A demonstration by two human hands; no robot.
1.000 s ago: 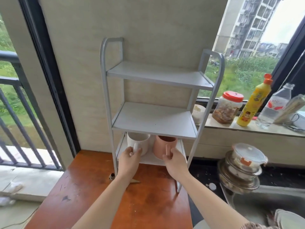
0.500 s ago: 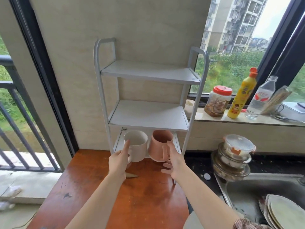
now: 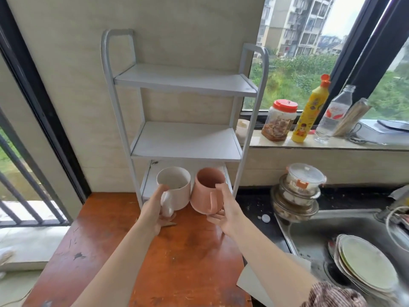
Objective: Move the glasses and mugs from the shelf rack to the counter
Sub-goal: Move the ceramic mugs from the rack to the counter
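A white three-tier shelf rack point(image 3: 186, 138) stands against the wall at the back of an orange-brown wooden counter point(image 3: 183, 258). My left hand point(image 3: 155, 211) grips a white mug point(image 3: 176, 187) by its handle and side. My right hand point(image 3: 225, 209) holds a pink mug point(image 3: 207, 189) with the thumb on its rim. Both mugs are tilted toward me, in the air just in front of the lowest shelf and above the counter. The upper two shelves are bare.
On the window sill to the right stand a red-lidded jar point(image 3: 280, 119), a yellow bottle point(image 3: 309, 109) and a clear bottle point(image 3: 334, 114). Stacked lidded bowls point(image 3: 298, 191) sit beside a steel sink point(image 3: 332, 235) holding plates point(image 3: 365, 264). A railing point(image 3: 20, 180) is at far left.
Both hands closed on the mugs on the lowest shelf, then drew them out toward me and lifted them; the mugs now tilt forward over the counter.
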